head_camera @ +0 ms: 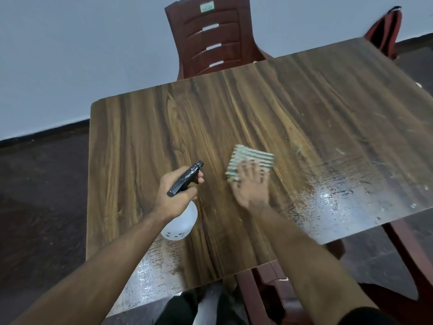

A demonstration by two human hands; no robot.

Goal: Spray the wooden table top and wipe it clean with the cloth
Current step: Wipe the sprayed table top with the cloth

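At the lower left of the frame, a bare forearm is seen reaching up and inward from the bottom edge. The left hand (174, 192) is closed around the black trigger head of a spray bottle (181, 225), with the nozzle pointed toward the upper right. The bottle's white rounded body is largely hidden beneath the wrist; small dark marks are printed on it, but they cannot be read. The bottle is held just left of the frame's centre, over the wooden worktop (145, 127); whether its base touches the surface cannot be told.

Just right of centre, the right hand (251, 184) is laid flat and open, fingers spread, palm pressed onto a striped green-and-white cloth (251, 159). The near part of the cloth is covered by the fingers, and both hand and cloth are blurred. The right forearm is extended from the lower right corner, where a dark sleeve edge is cut off by the frame.

Wet, shiny streaks are seen on the worktop at the lower centre and at the right, along with faint green marks. A dark red plastic chair (210, 41) is placed behind the far edge at upper centre; a small green label at its top is too blurred to read. Another red chair (386, 31) is partly visible at the upper right.
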